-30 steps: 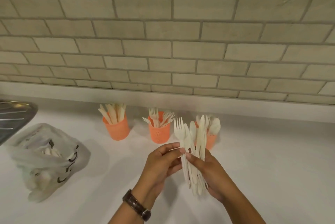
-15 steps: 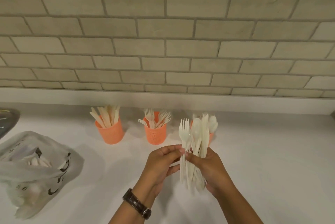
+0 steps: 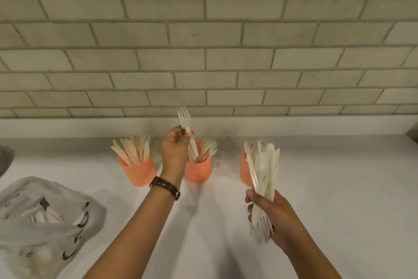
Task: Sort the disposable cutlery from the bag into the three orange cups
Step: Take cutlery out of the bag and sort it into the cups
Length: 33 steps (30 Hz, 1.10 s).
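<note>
Now, scene: a white counter (image 3: 328, 177) under a tiled wall, seen from above the person's hands
Left hand (image 3: 175, 151): fingers pinched closed around the handle of a single fork (image 3: 186, 128), held just above the middle cup
Fork's long axis: close to upright, tines up and leaning slightly left, handle end pointing down into the cup mouth
Middle cup (image 3: 198, 169): orange, already holding forks, directly below the left hand
Key relation: the handle tip sits right at the rim, so a short downward release looks like all that is needed
Right hand (image 3: 274, 215): fingers wrapped tight around a mixed bundle of cutlery (image 3: 263, 170), farther from the middle cup
Left cup (image 3: 138, 169): orange, holding knives
Right cup (image 3: 246, 167): orange, mostly hidden behind the bundle
Bag (image 3: 43, 220): pale plastic, lying at lower left, with more cutlery inside
</note>
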Motion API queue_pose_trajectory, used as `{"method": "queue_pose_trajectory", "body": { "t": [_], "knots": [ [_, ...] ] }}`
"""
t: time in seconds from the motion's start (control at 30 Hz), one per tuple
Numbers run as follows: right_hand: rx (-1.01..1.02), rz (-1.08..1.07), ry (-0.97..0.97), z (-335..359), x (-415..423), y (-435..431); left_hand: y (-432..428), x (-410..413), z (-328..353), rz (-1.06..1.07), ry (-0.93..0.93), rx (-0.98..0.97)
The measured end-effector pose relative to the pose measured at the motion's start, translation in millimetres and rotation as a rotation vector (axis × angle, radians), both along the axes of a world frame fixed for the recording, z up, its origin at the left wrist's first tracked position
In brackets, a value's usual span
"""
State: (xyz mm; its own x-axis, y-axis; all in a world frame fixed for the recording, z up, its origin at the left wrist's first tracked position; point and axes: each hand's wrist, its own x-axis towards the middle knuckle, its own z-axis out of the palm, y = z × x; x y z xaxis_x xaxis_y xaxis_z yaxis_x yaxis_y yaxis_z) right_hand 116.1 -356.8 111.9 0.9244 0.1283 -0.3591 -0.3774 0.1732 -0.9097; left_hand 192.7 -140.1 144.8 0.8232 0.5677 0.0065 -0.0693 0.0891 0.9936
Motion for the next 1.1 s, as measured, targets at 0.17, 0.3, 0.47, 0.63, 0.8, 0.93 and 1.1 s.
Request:
{"method": "queue_pose_trajectory", "body": {
  "t": [0.17, 0.3, 0.47, 0.63, 0.8, 0.93, 1.1],
  "knots": [
    [0.072, -0.026, 0.03, 3.8, -3.4, -0.3, 4.9, 31.3, -33.9, -0.058, 0.221, 0.207],
    [0.147, 0.04, 0.053, 14.1, -4.0, -4.4, 3.0, 29.0, -42.9, -0.126, 0.277, 0.255],
    [0.198, 0.153, 0.076, 22.3, -4.3, -11.2, -26.7, -29.8, -3.7, -0.093, -0.166, 0.624],
    [0.208, 0.305, 0.064, 29.7, -1.2, -15.7, -44.0, -65.1, 3.7, -0.56, -0.499, 1.284],
    [0.2, 0.428, 0.034, 35.9, 0.4, -15.2, -47.1, -64.8, 3.4, -0.658, -0.626, 1.493],
    [0.242, 0.357, 0.061, 33.5, 3.6, -17.5, -30.6, -64.3, 6.0, -0.567, -0.717, 1.498],
    [0.226, 0.212, 0.065, 21.5, 7.5, -32.9, 5.8, -54.1, 15.5, -0.319, -0.48, 1.247]
  ]
}}
